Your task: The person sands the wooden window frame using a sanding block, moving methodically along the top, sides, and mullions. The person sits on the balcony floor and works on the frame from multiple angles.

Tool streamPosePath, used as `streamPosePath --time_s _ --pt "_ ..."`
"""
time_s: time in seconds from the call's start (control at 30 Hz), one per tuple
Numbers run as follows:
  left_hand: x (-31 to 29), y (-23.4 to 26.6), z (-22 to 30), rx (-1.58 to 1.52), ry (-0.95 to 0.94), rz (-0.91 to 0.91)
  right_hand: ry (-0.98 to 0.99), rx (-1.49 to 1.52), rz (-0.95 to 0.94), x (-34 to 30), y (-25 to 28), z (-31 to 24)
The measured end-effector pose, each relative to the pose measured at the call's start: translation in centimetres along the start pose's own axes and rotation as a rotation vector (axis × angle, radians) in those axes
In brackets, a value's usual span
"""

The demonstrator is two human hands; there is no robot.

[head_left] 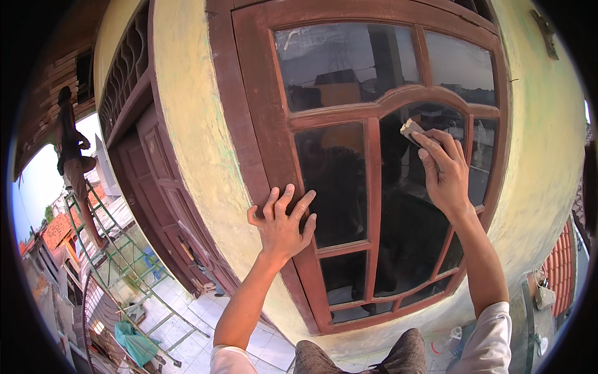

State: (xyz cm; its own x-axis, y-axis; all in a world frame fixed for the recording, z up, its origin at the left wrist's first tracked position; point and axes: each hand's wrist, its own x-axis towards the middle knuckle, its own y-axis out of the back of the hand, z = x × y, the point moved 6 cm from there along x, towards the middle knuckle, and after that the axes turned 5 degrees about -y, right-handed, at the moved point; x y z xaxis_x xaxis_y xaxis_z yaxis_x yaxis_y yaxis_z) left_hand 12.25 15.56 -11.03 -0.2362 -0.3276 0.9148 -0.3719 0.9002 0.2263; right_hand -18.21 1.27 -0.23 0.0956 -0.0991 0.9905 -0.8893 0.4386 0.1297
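Pale sleeve [489, 340] nearest; right hand [445, 171] pinches a pad [409, 129], long axis slanting up-left over dark pane [414, 237]; left hand [281, 227] splays on window frame [268, 118].

A dark maroon door [167, 193] has a wavy grille [128, 62] above it and a peeling yellow wall [184, 124] to its right. Left of the door stands a green ladder [169, 307], with a person [73, 149] in a dark top and shorts up on it. A teal cloth [136, 343] hangs below and left of the door, above white floor tiles [193, 305]. Orange roofs [57, 221] show far left of the door, a red tiled roof [559, 274] far right.
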Motion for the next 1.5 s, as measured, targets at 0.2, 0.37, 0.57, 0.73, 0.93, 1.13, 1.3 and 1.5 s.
streamPosePath --time_s 0.2,0.37,0.57,0.73,0.93,1.13,1.3,1.5 --pt "4.6 2.6 7.7 -1.072 0.319 -0.185 -0.356 0.466 -0.244 -6.4 -1.8 -4.6" --pt "4.7 1.2 10.9 -1.602 0.659 -0.336 -0.194 0.418 -0.280 -10.7 -2.7 -6.7" --pt "0.9 -0.2 11.4 -1.461 0.802 -0.411 -0.290 0.478 -0.388 -14.8 -3.5 -4.6" --pt "-0.7 -0.6 12.5 -1.412 0.819 -0.446 -0.199 0.422 -0.460 -16.2 -3.1 -4.3" --pt "-2.5 -1.7 12.1 -1.553 1.000 -0.358 -0.091 0.285 -0.543 -16.0 -3.3 -5.1" --pt "-4.1 -1.2 10.4 -1.682 1.188 -0.221 0.158 0.005 -0.603 -15.5 -4.0 -8.6" --pt "-5.3 0.8 8.1 -1.733 1.016 -0.244 0.133 -0.087 -0.296 -8.6 -4.5 -7.9" --pt "-11.0 3.9 4.8 -1.703 0.978 -0.299 -0.097 -0.234 0.069 0.6 -10.2 -7.1"
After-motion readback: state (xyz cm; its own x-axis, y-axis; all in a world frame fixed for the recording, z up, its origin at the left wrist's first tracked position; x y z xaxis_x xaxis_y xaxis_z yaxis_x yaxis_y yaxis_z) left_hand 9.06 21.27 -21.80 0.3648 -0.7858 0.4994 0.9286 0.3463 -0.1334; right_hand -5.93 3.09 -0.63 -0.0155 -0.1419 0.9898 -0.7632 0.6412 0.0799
